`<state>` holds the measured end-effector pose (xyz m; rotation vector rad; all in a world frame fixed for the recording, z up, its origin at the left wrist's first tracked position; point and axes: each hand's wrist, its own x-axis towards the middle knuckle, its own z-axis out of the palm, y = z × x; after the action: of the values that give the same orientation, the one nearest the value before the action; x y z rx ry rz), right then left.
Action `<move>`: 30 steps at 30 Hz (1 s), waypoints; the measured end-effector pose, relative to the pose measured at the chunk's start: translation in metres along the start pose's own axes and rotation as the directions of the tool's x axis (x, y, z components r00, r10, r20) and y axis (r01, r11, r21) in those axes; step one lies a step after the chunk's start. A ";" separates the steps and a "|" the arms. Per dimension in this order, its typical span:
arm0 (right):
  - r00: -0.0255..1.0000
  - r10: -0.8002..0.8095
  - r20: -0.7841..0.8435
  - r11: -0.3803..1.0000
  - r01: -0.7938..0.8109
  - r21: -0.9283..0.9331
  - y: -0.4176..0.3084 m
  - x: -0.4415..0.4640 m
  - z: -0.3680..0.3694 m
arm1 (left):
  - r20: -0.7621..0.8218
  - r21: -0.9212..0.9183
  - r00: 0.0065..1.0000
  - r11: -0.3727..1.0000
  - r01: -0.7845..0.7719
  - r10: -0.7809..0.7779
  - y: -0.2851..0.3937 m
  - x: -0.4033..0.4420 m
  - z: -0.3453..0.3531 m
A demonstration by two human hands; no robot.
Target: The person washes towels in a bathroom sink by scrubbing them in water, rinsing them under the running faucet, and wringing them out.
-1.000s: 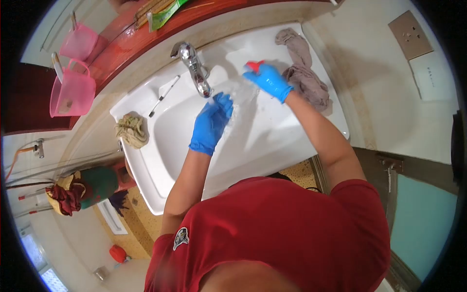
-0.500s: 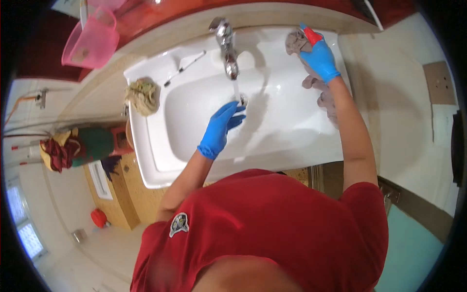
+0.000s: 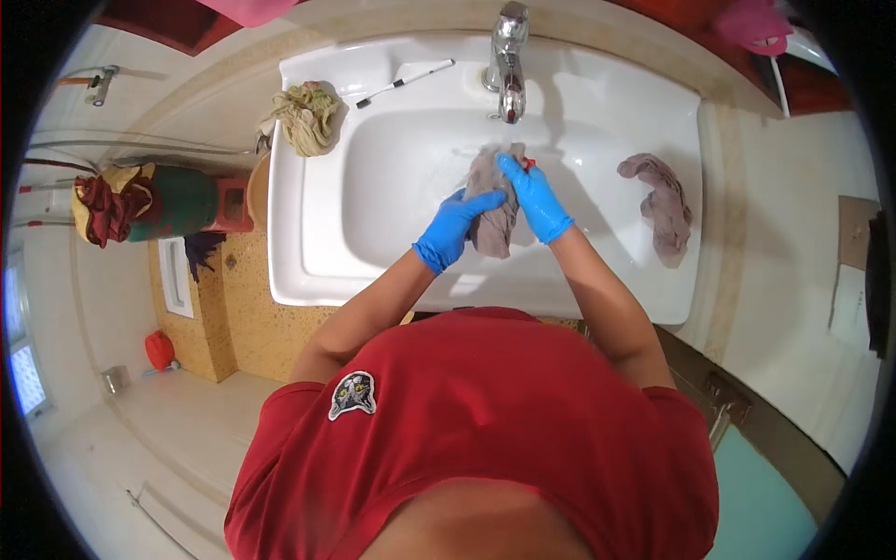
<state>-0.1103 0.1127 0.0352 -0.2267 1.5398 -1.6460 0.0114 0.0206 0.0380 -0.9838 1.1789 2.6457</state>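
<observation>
We have the sink's [image 3: 287, 271] smooth white rim running all around the work, with its near edge just in front of the red shirt [image 3: 476, 383]. Bare basin shows widely to the left of our hands, and more white surface lies between them and the second cloth [image 3: 661, 201] near the right edge. The shiny metal tap [image 3: 511, 70] stands just beyond our hands. A slim black-and-white pen [image 3: 405, 84] lies on the back ledge, and a crumpled yellowish-green rag [image 3: 308, 119] bunches at the left corner.

Over the basin, below the spout, we hold a limp, wrinkled grey cloth [image 3: 493, 224]. Our left hand [image 3: 459, 224], in a thin blue glove, closes on its left side, thumb across the front. Our gloved right hand [image 3: 535, 198] grips its right side, fingers half curled; a red thing [image 3: 529, 165], mostly hidden, peeks out beside them.
</observation>
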 end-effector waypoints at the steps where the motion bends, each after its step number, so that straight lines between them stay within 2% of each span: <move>1: 0.998 -0.028 -0.049 1.000 0.028 -0.006 0.005 0.002 -0.003 | -0.010 0.008 0.999 0.999 -0.048 0.048 -0.003 0.002 -0.004; 3: 0.986 -0.082 -0.142 0.997 0.080 -0.025 0.013 0.005 -0.012 | -0.082 0.037 0.987 0.991 -0.132 0.135 -0.006 0.004 -0.013; 4: 0.975 -0.020 -0.220 0.997 0.035 0.064 0.014 0.007 -0.015 | -0.144 0.063 0.974 0.984 -0.166 0.174 -0.004 0.004 -0.016; 6: 0.960 -0.031 -0.279 0.995 0.056 0.082 0.007 0.002 -0.027 | -0.261 0.111 0.943 0.976 -0.186 0.209 0.003 -0.004 -0.021; 7: 0.950 -0.041 -0.309 0.994 0.071 0.086 -0.002 0.000 -0.033 | -0.291 0.025 0.946 0.989 -0.146 0.147 0.004 -0.002 -0.033; 8: 0.949 -0.084 -0.303 0.971 0.146 0.188 -0.008 0.001 -0.041 | -0.206 -0.266 0.978 0.960 -0.085 0.030 -0.010 0.017 -0.063; 9: 0.945 -0.130 -0.301 0.932 0.220 0.288 -0.014 0.004 -0.048 | -0.089 -0.526 0.994 0.850 0.001 -0.056 -0.024 0.033 -0.088; 10: 0.935 -0.177 -0.307 0.875 0.292 0.385 -0.024 0.003 -0.048 | -0.072 -0.590 0.995 0.807 0.011 -0.066 -0.014 0.024 -0.080; 12: 0.932 -0.231 -0.278 0.818 0.341 0.464 -0.042 -0.007 -0.042 | -0.037 -0.707 0.996 0.707 0.034 -0.086 0.003 0.001 -0.064; 14: 0.930 -0.269 -0.251 0.788 0.362 0.498 -0.064 -0.016 -0.033 | -0.289 -0.498 0.929 0.865 0.060 -0.231 0.008 -0.012 -0.058; 15: 0.945 -0.257 -0.202 0.823 0.323 0.466 -0.069 -0.017 -0.030 | -0.419 -0.380 0.867 0.919 0.101 -0.268 0.011 -0.016 -0.055; 16: 0.957 -0.243 -0.156 0.854 0.287 0.433 -0.073 -0.018 -0.026 | -0.435 -0.111 0.899 0.994 -0.001 -0.048 0.015 -0.017 -0.051; 17: 0.968 -0.227 -0.112 0.882 0.253 0.398 -0.076 -0.019 -0.022 | -0.385 0.163 0.907 0.980 -0.115 0.170 0.016 -0.016 -0.044; 18: 0.978 -0.195 -0.079 0.916 0.211 0.341 -0.079 -0.026 -0.011 | -0.277 0.415 0.889 0.880 -0.232 0.365 0.018 -0.017 -0.037; 20: 0.993 -0.121 -0.013 0.968 0.121 0.220 -0.082 -0.043 0.015 | 0.040 0.346 0.939 0.877 -0.334 0.342 0.037 -0.017 -0.016; 21: 0.991 -0.134 0.026 0.962 0.124 0.242 -0.079 -0.043 0.017 | 0.199 0.299 0.923 0.877 -0.377 0.330 0.047 -0.018 -0.006; 24: 0.972 -0.184 0.143 0.932 0.126 0.340 -0.074 -0.045 0.021 | 0.383 0.474 0.917 0.827 -0.302 0.115 0.060 -0.029 0.015; 26: 0.975 -0.217 0.051 0.936 0.193 0.293 -0.081 -0.049 0.017 | 0.304 0.175 0.924 0.940 -0.294 0.232 0.049 -0.030 0.017; 28: 0.968 -0.234 -0.086 0.943 0.248 0.223 -0.081 -0.045 0.010 | 0.230 -0.165 0.911 0.936 -0.310 0.342 0.050 -0.041 0.026; 30: 0.956 -0.267 -0.125 0.932 0.289 0.218 -0.084 -0.050 0.015 | 0.250 0.160 0.871 0.870 -0.467 0.422 0.050 -0.042 0.035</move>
<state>-0.1073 0.1257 0.1336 -0.2526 1.4140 -2.0721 0.0108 0.0173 0.1120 -0.4170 1.7744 2.7657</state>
